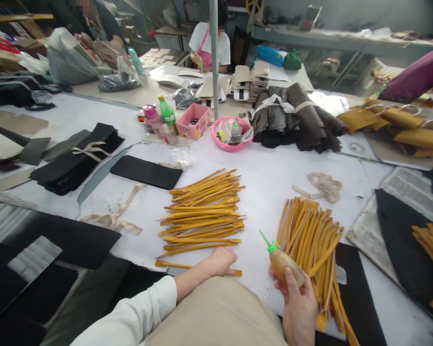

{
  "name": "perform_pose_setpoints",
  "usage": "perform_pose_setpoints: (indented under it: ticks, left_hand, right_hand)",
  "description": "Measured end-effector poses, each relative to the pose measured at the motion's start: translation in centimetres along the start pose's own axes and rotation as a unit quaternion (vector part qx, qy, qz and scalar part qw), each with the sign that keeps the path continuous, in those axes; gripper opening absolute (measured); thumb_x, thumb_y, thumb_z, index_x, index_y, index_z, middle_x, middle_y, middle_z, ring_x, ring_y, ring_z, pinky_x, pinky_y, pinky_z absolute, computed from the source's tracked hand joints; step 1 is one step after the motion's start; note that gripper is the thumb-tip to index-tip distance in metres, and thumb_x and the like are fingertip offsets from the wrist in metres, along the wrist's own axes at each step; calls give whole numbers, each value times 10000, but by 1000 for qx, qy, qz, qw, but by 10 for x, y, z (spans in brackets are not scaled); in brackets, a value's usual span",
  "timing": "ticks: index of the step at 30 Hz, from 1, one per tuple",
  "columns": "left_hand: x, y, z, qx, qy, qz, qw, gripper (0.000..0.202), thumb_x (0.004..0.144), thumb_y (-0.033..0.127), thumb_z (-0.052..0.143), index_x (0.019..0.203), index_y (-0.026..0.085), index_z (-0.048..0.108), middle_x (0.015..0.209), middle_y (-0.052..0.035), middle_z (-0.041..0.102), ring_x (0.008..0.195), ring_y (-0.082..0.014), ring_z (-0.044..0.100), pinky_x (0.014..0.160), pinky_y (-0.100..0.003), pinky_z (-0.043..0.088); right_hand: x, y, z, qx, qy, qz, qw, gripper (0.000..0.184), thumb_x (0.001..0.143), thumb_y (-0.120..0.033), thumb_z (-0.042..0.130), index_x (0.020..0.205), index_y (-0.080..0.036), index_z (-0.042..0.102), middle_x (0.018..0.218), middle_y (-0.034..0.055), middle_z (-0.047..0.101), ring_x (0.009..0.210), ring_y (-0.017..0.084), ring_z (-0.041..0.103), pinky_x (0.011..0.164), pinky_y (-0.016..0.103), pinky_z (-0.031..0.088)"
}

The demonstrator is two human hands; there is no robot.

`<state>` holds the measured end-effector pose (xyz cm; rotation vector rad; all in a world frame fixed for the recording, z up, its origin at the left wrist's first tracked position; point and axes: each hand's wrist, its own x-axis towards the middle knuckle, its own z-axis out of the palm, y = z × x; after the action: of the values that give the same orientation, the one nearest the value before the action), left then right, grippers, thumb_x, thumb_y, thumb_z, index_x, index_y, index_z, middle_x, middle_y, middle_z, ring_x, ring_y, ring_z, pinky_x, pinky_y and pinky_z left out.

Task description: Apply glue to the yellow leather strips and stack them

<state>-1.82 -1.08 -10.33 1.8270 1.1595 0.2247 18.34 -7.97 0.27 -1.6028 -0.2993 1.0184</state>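
On a white-covered worktop [265, 185] in a cluttered workroom, a round pink plastic basket [231, 146] sits beyond the row of narrow mustard-yellow strips [202, 210], with a white-shirted person [204, 50] farther behind. Just nearer than that row, the left hand [222, 262] reaches over a single mustard-yellow strip [173, 265], whether its grip pinches it I cannot tell; right of the row, the right hand [300, 299] has its grip wrapped round a translucent amber bottle [286, 267].

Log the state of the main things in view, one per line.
Squeeze bottle: held in right hand, nozzle tilted up
Nearest strip: flat, partly hidden by left hand
Strip row: side by side, some overlapping
Strip pile: heaped, overlapping
Black stack: tied with pale ribbon
Green bottle: upright, capped
Pink basket: open, filled
Pink box: open
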Motion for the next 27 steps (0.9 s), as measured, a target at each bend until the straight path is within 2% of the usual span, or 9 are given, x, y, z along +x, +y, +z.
perform_pose_setpoints:
  ticks: [2,5,8,11,12,18,23,25,27]
  left_hand:
    - [-1,-7,10,1,-14,0,1000,452,549,328,890,498,229,452,563,16,428,642,-247,572,704,-403,504]
    - [2,-12,18,13,-34,-5,999,446,618,280,829,465,231,413,550,-5,467,653,-261,598,715,-411,511]
    - [6,-11,16,39,-70,-12,997,299,658,195,756,507,200,498,584,-42,567,677,-277,631,739,-421,518]
    - [3,-8,4,70,-89,-21,993,95,738,187,671,664,154,622,718,-93,669,764,-289,663,778,-409,517]
    - [1,-6,-2,77,-88,-24,993,83,786,199,627,724,148,645,767,-102,687,794,-284,669,790,-395,513]
    - [-12,11,-31,94,-16,-23,995,231,955,211,395,951,178,624,950,-94,682,889,-235,655,802,-313,464]
    - [-23,32,-50,56,63,16,996,306,1017,329,345,867,207,582,858,-40,632,781,-183,599,703,-256,402]
    - [-28,40,-57,4,76,37,996,289,1011,316,365,821,211,555,808,-16,606,735,-160,564,664,-240,373]
    - [-32,48,-63,-55,77,31,995,270,1002,272,358,802,208,526,768,3,580,705,-142,534,645,-230,355]
  right_hand:
    - [0,2,1,-1,-3,2,1000,513,709,-414,839,1095,-170,606,997,75,704,705,224,721,533,255,507]
    - [-1,3,3,-6,-9,4,1000,535,706,-426,837,1113,-172,601,1014,84,707,716,235,724,545,266,507]
    - [-3,4,4,-11,-5,-3,1000,558,702,-430,839,1141,-179,602,1012,82,711,716,235,725,551,267,503]
    - [-6,3,4,-4,3,-11,1000,546,705,-420,840,1138,-183,607,1004,75,710,701,224,722,546,258,498]
    - [-6,2,4,-1,4,-12,1000,538,707,-414,841,1134,-184,608,1003,74,710,700,222,722,542,252,496]
    - [-7,-3,8,11,-1,0,1000,526,701,-402,852,1114,-185,610,994,67,706,694,215,723,525,231,494]
    - [-10,-9,13,17,-12,-2,1000,526,702,-401,854,1112,-184,606,990,65,705,710,222,727,528,226,500]
    - [-12,-12,14,18,-15,-1,1000,531,698,-399,856,1116,-187,606,1002,64,705,721,227,729,529,227,504]
    - [-14,-14,15,19,-20,4,1000,532,701,-396,854,1124,-191,605,1010,65,707,727,227,729,530,230,506]
